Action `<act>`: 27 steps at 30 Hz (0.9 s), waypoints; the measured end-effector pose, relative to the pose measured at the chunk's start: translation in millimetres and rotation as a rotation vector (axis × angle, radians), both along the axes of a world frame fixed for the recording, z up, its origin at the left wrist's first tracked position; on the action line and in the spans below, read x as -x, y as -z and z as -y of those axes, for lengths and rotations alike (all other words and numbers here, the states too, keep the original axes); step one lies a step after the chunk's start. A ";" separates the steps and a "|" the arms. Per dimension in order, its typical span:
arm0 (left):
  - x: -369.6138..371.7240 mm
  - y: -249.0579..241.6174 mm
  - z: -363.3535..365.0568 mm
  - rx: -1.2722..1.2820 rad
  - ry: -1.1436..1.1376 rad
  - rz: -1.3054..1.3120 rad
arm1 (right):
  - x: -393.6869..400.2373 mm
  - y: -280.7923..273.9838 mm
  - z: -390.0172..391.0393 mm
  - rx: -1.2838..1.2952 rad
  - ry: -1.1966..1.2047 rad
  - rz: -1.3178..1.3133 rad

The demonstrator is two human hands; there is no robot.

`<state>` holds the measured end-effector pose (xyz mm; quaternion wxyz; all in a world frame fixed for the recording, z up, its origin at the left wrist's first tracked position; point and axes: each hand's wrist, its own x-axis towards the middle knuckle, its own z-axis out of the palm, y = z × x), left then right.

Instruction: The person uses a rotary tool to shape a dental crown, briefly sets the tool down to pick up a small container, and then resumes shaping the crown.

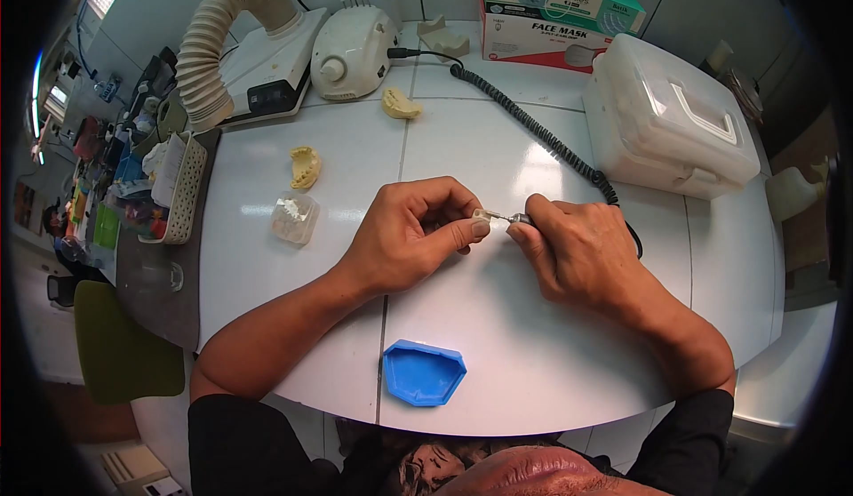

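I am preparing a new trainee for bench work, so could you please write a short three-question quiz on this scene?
1. True or false: the blue tray lies at the near table edge, apart from both hands.
2. Which hand pinches the small pale piece?
A. left hand
B. right hand
C. neither
3. Fill in: the coiled cable runs from the right hand's handpiece to the white ____ unit at the back of the table.

Key: 1 true; 2 A; 3 motor.
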<state>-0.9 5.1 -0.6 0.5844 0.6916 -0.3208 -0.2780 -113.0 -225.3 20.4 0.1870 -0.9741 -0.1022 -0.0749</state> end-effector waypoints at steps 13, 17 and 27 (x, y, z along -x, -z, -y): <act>0.9 -2.4 -0.2 -0.043 0.004 0.021 | -0.8 -1.3 0.1 -0.011 0.001 -0.004; 2.0 -1.9 -0.1 -0.037 0.001 0.022 | -0.8 0.3 0.4 -0.011 0.004 0.013; 3.1 -3.0 0.6 -0.062 -0.021 0.063 | 0.1 -1.0 -0.4 0.031 0.002 -0.011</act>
